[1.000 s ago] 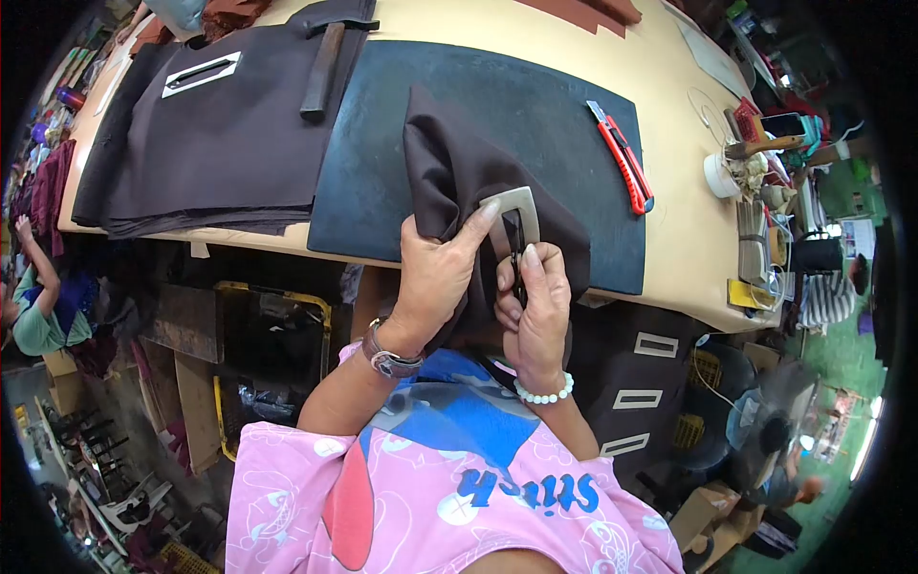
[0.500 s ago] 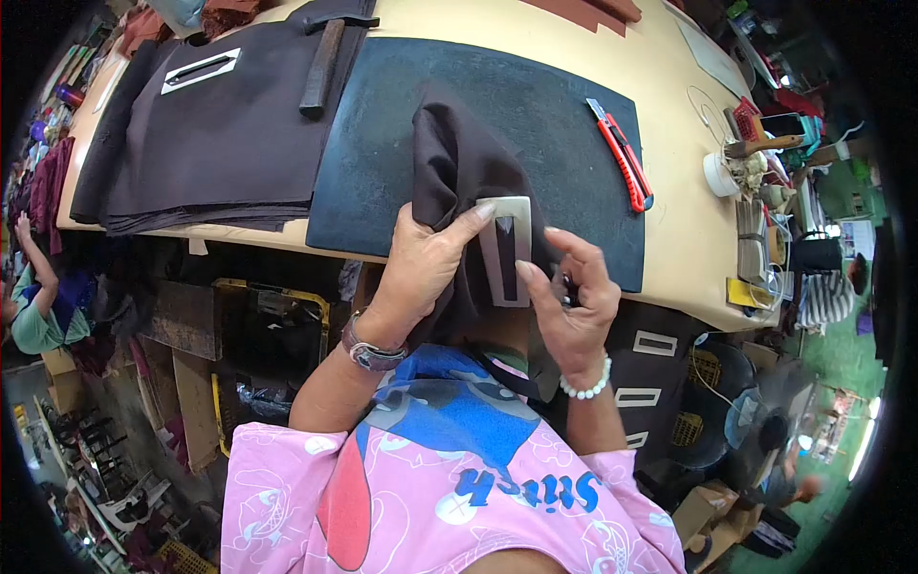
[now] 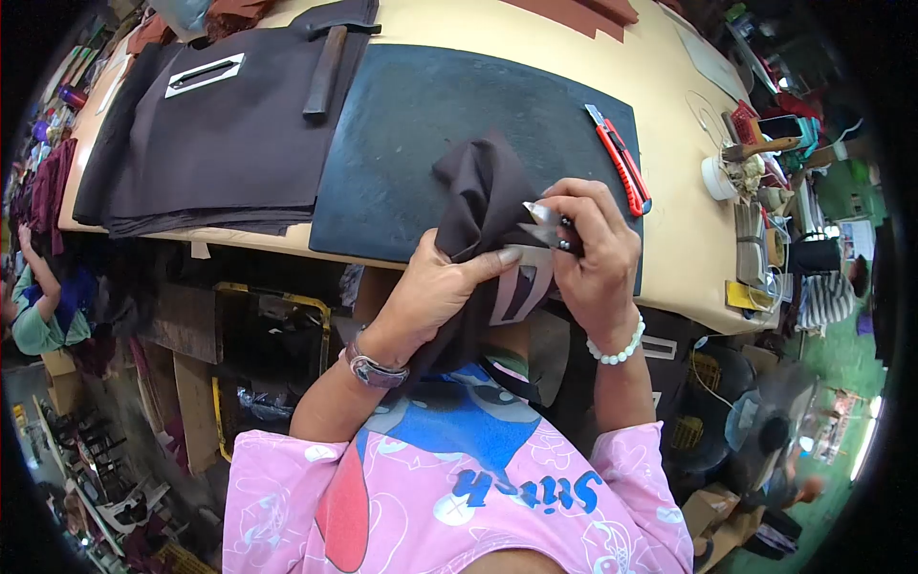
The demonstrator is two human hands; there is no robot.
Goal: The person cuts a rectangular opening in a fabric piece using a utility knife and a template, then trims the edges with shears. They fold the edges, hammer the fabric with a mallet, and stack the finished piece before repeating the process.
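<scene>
The left hand (image 3: 426,297), at the centre of the frame, is clamped on the bunched dark fabric (image 3: 481,196) and the pale rectangular frame (image 3: 501,301), its thumb pressed on the upper left corner of that frame; the right hand (image 3: 598,244), right of centre, is closed around small metal snips (image 3: 547,231), whose pointed blades stand apart and point left, just above the pale rectangular frame.

Half a second ago the right hand was lower, its thumb and index finger spread beside the pale rectangular frame, with the snips mostly hidden in the palm; it has since risen and turned, bringing the blades into view; the pale rectangular frame has shifted down and to the right and now tilts, its top leaning right; the peak of the dark fabric has also moved right and lower, over the near edge of the dark cutting mat (image 3: 411,115).

The red utility knife (image 3: 622,158) lies where it was, at the right side of the mat, blade toward the top; the hammer (image 3: 325,77) likewise rests on the stacked dark sheets (image 3: 239,153) at upper left, near a white slotted piece (image 3: 231,70); a person (image 3: 48,311) is at the left edge.
</scene>
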